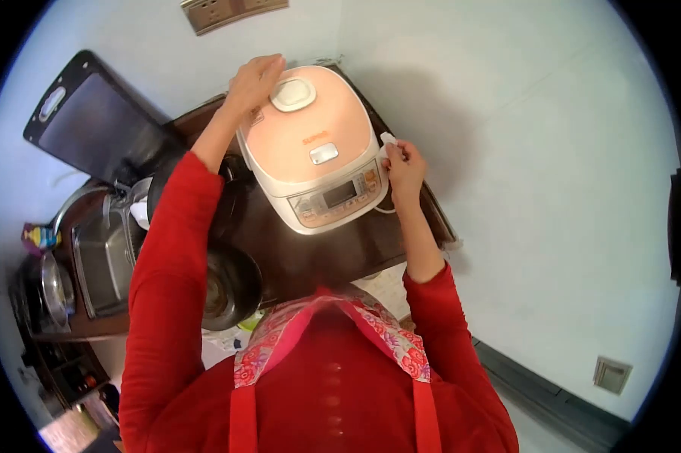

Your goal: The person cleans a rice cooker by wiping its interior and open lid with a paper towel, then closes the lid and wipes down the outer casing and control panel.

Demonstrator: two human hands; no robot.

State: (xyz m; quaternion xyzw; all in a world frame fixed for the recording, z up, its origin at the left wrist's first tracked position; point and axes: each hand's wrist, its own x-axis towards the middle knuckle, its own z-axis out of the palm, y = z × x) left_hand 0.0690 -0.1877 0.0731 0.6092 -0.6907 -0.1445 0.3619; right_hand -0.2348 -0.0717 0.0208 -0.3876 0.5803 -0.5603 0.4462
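Note:
A pink and white rice cooker [321, 124] with its lid down stands on the dark brown counter [302, 264]. My left hand [254, 84] lies on the lid's back left edge, beside the round steam vent, its fingers stretched out. At the cooker's right side, my right hand [405, 167] has its fingers pinched round a small white thing [388, 139], perhaps a cloth or tissue. A white cord [385, 211] shows below that hand, by the cooker's front right corner.
Left of the cooker are a dark pan [231, 287], a steel sink [102, 260] and a metal bowl [53, 283]. A black-rimmed cutting board [99, 113] leans on the wall. A socket strip [231, 10] is above. The wall [536, 174] bounds the right side.

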